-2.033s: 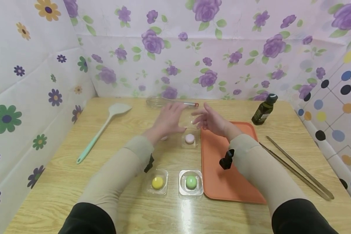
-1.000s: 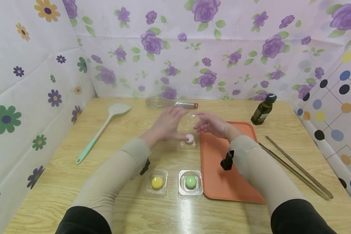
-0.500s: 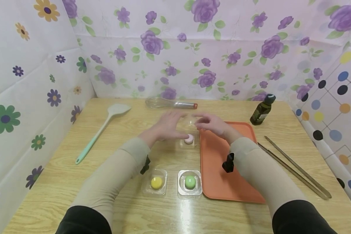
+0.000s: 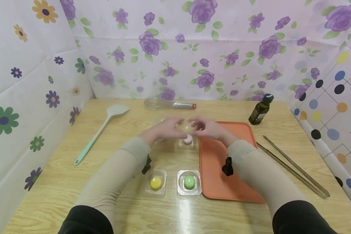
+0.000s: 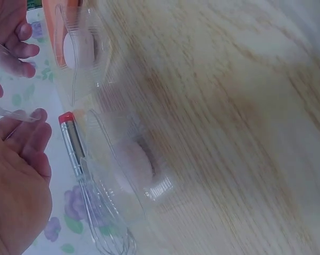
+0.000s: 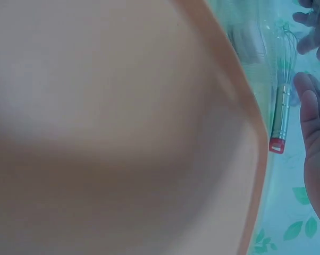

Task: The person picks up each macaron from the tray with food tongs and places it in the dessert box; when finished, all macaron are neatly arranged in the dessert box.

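My left hand [image 4: 166, 128] and right hand [image 4: 210, 129] face each other over a clear plastic box holding a pale pink macaron [image 4: 188, 139]. Between them is a thin clear plastic lid [image 5: 14, 113], pinched at its edges by the fingers of both hands. A second pink macaron [image 5: 133, 164] sits in another clear box, mostly behind my left hand in the head view. Nearer me are a yellow macaron [image 4: 156, 183] and a green macaron [image 4: 189, 182], each in a clear box. In the right wrist view, my right hand [image 6: 317, 143] is only partly visible.
An orange tray [image 4: 219, 175] lies under my right forearm. Metal tongs [image 4: 292, 165] and a dark bottle [image 4: 261, 110] are to its right. A whisk [image 4: 169, 104] lies at the back, a spatula [image 4: 100, 131] at left. Patterned sheets [image 4: 175, 48] border the table.
Both hands have come down and a little toward me, and their fingers have drawn closer together over the pink macaron's box. The clear lid has come nearer with them.
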A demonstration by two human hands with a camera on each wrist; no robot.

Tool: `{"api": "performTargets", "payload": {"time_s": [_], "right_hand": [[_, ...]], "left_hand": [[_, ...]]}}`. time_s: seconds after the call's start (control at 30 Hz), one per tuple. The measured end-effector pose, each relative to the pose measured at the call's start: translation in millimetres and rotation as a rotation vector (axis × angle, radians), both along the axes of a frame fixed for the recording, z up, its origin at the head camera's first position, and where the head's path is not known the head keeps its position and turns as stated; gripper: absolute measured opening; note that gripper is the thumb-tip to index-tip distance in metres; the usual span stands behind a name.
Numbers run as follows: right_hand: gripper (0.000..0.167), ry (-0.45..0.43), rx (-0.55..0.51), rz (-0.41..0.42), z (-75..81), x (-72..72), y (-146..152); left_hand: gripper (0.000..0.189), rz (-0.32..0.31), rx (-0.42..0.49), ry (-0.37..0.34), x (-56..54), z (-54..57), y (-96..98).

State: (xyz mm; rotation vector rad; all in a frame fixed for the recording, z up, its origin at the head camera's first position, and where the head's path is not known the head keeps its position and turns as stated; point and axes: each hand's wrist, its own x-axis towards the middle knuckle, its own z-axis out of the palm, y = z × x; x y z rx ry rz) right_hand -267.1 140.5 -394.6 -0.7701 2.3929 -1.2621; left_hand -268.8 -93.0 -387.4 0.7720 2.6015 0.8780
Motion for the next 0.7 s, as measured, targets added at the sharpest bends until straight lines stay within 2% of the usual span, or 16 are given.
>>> {"api": "performTargets", "payload": {"time_s": [0.13,0.37,0.47,0.7], "right_hand": [[0.059,0.020,0.025,0.021,1.0,3.0,-1],[0.072,0.101,0.141,0.030,-3.7,2.9,-2],[0.076,0.136,0.210,0.024,-6.1,3.9,-3],[0.076,0.284,0.348,0.071,-13.4,6.9,-5]], "left_hand": [[0.090,0.005,-0.032,-0.003,0.7,0.5,-0.4],[0.093,-0.038,-0.211,0.124,4.5,2.6,3.6],[0.093,-0.065,-0.268,0.145,7.5,4.4,4.5],[0.092,-0.134,-0.404,0.197,6.9,-0.1,5.2]]}}
